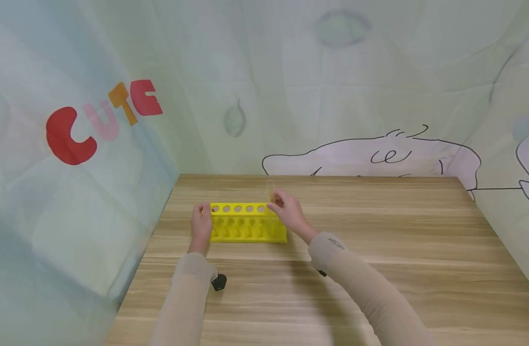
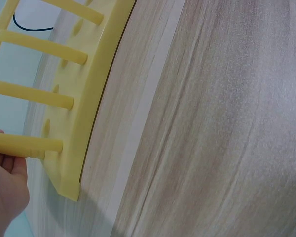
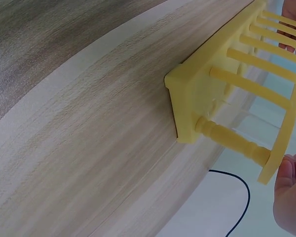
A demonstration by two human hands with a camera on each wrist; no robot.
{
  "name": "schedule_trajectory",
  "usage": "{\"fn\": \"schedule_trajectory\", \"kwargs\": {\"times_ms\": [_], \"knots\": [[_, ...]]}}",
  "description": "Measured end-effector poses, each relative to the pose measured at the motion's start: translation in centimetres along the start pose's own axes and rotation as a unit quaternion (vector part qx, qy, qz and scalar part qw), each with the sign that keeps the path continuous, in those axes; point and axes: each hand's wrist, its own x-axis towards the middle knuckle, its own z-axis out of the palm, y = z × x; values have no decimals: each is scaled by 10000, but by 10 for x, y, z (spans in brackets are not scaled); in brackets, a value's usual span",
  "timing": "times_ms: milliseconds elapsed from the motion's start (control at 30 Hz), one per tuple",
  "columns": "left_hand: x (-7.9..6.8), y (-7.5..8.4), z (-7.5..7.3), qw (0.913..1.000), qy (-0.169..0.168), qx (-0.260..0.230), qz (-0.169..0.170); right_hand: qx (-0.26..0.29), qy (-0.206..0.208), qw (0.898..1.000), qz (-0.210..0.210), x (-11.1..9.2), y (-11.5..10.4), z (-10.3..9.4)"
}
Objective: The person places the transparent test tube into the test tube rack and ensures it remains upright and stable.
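Note:
A yellow test tube rack (image 1: pixel 249 239) stands on the wooden table, with a row of round holes along its upper bar. My left hand (image 1: pixel 201 221) grips the rack's left end; the left wrist view has its fingers around the end post (image 2: pixel 27 143). At the right end, my right hand (image 1: pixel 290 211) pinches a clear test tube (image 1: pixel 270 185) whose top rises above the upper bar. Lower down, the see-through tube (image 3: pixel 259 122) shows faintly between the rack's two levels in the right wrist view. The right fingertips are right at the upper bar.
The wood-grain table (image 1: pixel 376 269) reaches well to the right of the rack. Printed cloth (image 1: pixel 290 110) hangs behind its far edge and along both sides. A small black device (image 1: pixel 218 282) sits at the left wrist.

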Motion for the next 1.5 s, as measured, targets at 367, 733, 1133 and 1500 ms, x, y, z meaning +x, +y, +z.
{"fn": "schedule_trajectory", "kwargs": {"times_ms": [367, 733, 1133, 1500], "knots": [[0, -1, 0, 10000, -30, -45, -8, 107, -82, 9995, 296, 1, 0, -1], [0, -1, 0, 10000, -39, -37, -28, 73, -97, 9996, 256, 2, 2, 0], [0, 1, 0, 10000, -43, -60, -54, 171, -109, 9995, 238, 2, 2, 0], [0, 2, 0, 9999, -67, 40, -133, 246, -90, 9996, 111, 2, 3, -1]]}}
